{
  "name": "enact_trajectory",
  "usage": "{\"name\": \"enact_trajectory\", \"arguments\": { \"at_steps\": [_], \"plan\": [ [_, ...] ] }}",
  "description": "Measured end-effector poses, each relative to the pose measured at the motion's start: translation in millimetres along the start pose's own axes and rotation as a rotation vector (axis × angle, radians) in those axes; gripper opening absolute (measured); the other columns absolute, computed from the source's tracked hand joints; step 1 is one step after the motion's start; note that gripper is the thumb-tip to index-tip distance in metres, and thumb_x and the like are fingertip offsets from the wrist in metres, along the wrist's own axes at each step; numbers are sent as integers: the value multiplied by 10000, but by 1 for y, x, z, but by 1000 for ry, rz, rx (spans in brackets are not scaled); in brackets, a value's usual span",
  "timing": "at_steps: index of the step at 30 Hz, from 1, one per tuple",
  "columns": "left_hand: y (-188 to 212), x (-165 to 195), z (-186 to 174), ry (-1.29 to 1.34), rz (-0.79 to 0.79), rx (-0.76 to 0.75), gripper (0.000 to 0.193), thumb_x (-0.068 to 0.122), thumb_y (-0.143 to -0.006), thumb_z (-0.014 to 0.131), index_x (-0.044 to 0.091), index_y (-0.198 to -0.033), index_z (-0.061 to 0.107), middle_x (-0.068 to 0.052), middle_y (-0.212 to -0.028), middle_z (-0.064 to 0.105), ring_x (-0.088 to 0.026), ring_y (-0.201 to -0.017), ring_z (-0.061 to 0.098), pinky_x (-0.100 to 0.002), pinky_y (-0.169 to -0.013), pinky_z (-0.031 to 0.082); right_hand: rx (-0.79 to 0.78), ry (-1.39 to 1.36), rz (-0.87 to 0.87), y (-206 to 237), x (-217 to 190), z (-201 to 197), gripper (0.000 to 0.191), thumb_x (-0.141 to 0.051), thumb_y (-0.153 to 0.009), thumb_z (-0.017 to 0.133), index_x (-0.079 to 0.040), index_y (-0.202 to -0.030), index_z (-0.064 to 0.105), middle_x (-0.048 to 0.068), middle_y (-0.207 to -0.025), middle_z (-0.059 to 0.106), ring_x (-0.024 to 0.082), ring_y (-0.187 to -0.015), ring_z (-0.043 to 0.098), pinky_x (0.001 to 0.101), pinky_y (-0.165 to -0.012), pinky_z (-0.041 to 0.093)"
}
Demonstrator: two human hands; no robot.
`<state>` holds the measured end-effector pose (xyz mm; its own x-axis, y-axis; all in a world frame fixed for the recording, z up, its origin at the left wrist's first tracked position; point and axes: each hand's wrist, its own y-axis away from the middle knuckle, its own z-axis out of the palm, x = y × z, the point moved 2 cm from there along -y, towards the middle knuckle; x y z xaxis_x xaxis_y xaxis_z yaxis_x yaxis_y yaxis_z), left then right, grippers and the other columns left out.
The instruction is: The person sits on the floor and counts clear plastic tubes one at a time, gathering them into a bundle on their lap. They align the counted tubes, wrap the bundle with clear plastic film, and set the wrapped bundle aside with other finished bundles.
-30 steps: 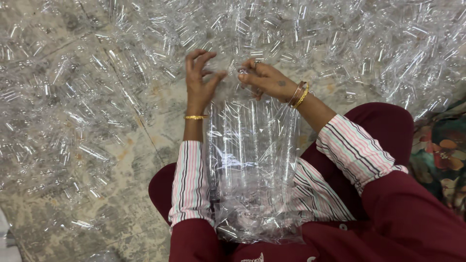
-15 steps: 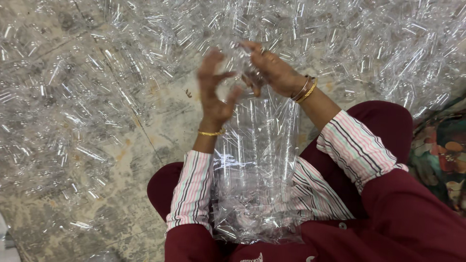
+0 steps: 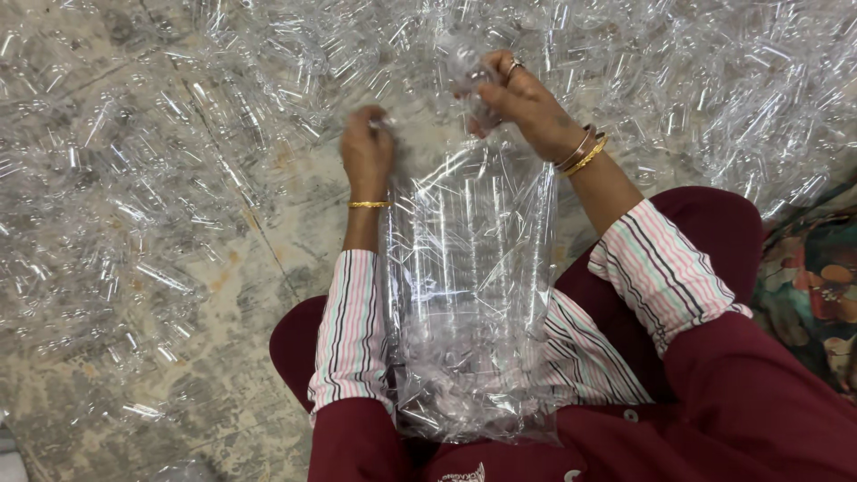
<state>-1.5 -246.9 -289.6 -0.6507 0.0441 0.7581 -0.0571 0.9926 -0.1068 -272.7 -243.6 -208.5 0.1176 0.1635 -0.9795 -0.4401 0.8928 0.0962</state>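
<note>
Both hands have moved since a moment ago: the left hand [image 3: 366, 152] was open with spread fingers, and now it has dropped lower and closed. The right hand [image 3: 522, 98] has gone up a little.

Seen from the head camera, the left hand's fingers are clenched on the top left edge of a tall clear plastic bag [image 3: 473, 286]. The right hand's fingers pinch a small clear plastic piece [image 3: 469, 76] just above the bag's open top. The bag stands in the person's lap, between the two striped sleeves, and it is full of clear plastic pieces. All around, a big pile of clear plastic pieces [image 3: 178, 178] lies on the stone floor [image 3: 259, 357]. Gold bangles [image 3: 585, 153] sit on the right wrist.
</note>
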Motion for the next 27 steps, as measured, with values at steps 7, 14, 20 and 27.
{"name": "enact_trajectory", "arguments": {
  "at_steps": [7, 14, 20, 27],
  "plan": [
    [27, 122, -37, -113, 539, 187, 599, -145, -834, 541, 122, -1368, 601, -142, -1342, 579, -314, -1169, 629, -384, -952, 578, -125, 683, -59, 12, -9, 16, 570, -389, -1145, 610, 15, -1508, 440, 247, -1235, 632, 283, -1087, 657, 408, -946, 557],
    [17, 111, -4, 168, -10, -15, 530, 122, -968, 652, 101, -1457, 450, -182, -1168, 677, -336, -939, 691, -441, -794, 573, -84, 155, -98, 35, -45, 3, 441, -417, -1152, 607, -58, -1400, 540, 117, -1081, 648, 215, -912, 675, 366, -883, 596],
    [32, 73, 62, -336, 94, -368, 362, 332, -862, 740, 90, -1125, 685, -226, -933, 704, -418, -853, 688, -508, -761, 543, 74, -162, -210, 98, -81, -13, 635, -559, -1052, 578, -105, -1473, 441, 52, -1018, 691, 149, -777, 694, 324, -702, 604],
    [22, 103, 9, 364, -95, 14, 165, 193, -943, 757, 54, -1020, 713, -79, -928, 762, -201, -825, 734, -336, -752, 607, 331, -131, 16, 118, -71, -6, 641, -591, -960, 587, -117, -1388, 528, 29, -1101, 669, 124, -685, 688, 307, -612, 612]
  ]
}}
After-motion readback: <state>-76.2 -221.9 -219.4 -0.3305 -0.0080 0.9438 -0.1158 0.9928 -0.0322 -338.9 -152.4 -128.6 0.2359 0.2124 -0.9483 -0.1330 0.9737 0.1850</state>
